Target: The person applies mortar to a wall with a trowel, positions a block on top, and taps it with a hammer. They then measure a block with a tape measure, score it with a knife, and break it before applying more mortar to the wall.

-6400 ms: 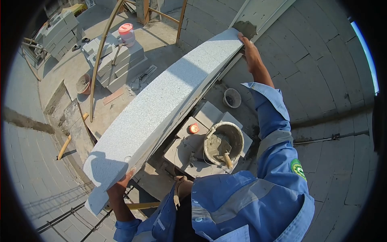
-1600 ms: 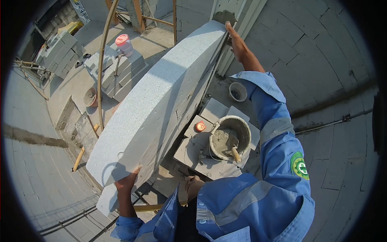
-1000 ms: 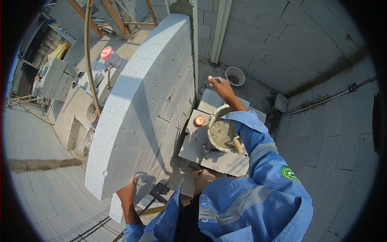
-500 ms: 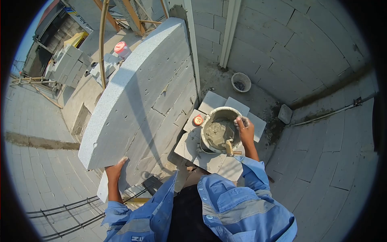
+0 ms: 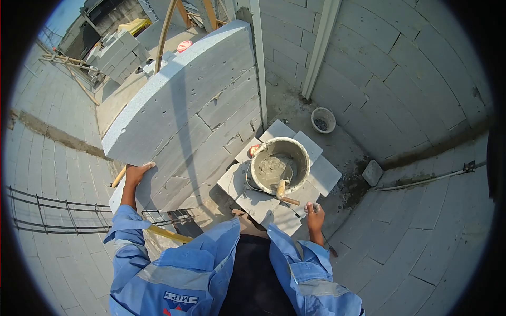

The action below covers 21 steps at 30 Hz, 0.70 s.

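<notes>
My left hand grips the lower near end of a pale block wall, fingertips on its side face and the other fingers partly hidden. Loosely closed, my right hand hangs just below a bucket, apart from it, and I see nothing in its fingers. Grey wet mortar lies in the bucket. A trowel leans in it, its wooden handle over the near rim. Another wooden handle lies close by, between the bucket and my right hand. Stacked pale blocks support the bucket.
A small tub with dark contents stands on the floor beyond. Behind the bucket is a red-lidded container. A loose block rests near the right wall. Steel rebar extends at left, and a wooden pole stands behind the wall.
My right hand has let go of the bucket's rim and moved down toward me. My left hand stays at the wall's end. The view has shifted.
</notes>
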### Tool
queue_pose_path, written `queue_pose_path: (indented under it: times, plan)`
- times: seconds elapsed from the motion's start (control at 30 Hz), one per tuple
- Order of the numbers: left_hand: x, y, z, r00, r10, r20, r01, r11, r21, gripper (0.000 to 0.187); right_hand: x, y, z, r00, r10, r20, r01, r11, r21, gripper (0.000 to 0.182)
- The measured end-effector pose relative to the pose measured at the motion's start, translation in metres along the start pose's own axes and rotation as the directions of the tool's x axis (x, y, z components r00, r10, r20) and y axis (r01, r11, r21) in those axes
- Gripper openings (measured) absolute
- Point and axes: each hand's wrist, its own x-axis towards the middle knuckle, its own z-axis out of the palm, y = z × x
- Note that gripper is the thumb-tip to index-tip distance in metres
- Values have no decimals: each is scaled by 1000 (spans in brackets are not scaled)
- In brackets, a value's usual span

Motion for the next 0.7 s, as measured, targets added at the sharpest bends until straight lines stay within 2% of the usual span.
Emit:
queue_pose_path:
  times: [0.13, 0.2, 0.27, 0.3, 0.37, 0.4, 0.43, 0.47, 0.6, 0.67, 0.7]
  plan:
    - [-5, 10, -3, 1000, -7, -16, 8, 999, 49, 69, -6, 41, -13, 998, 6, 60, -8, 999, 31, 33]
    - [-7, 14, -2, 1000, -20, 6, 20, 996, 89, 66, -7, 34, -21, 992, 50, 115, -37, 993, -111, 35]
    - [0, 3, -2, 999, 0, 40, 0, 1000, -3, 65, -10, 19, -34, 991, 65, 121, -27, 956, -291, 39]
    - [0, 4, -4, 995, 10, 102, -14, 999, 38, 65, -7, 38, -38, 992, 80, 95, -49, 953, -298, 41]
    - [2, 12, -7, 993, -77, 84, 67, 991, 113, 61, 0, 74, -47, 982, 187, 1, -179, 942, -284, 41]
    - [6, 7, -4, 989, -65, 135, 44, 988, 148, 61, -3, 97, -56, 974, 225, -41, -227, 936, -267, 41]
    - [10, 1, -4, 994, -39, 106, 31, 996, 80, 59, -12, 111, -66, 962, 263, -73, -273, 926, -260, 41]
    - [12, -2, -3, 998, -21, 65, 21, 1000, 5, 58, -18, 121, -73, 937, 341, -77, -349, 896, -274, 40]
    - [5, 10, -5, 997, -62, 41, 59, 996, 70, 56, -49, 184, -85, 857, 511, -68, -506, 807, -304, 41]
    - [0, 13, -6, 993, -45, 107, 45, 999, 6, 57, -67, 187, -86, 865, 501, -18, -452, 765, -459, 42]
    - [2, 11, -6, 991, -1, 133, -12, 996, 94, 59, -75, 182, -82, 908, 417, -31, -371, 769, -520, 43]
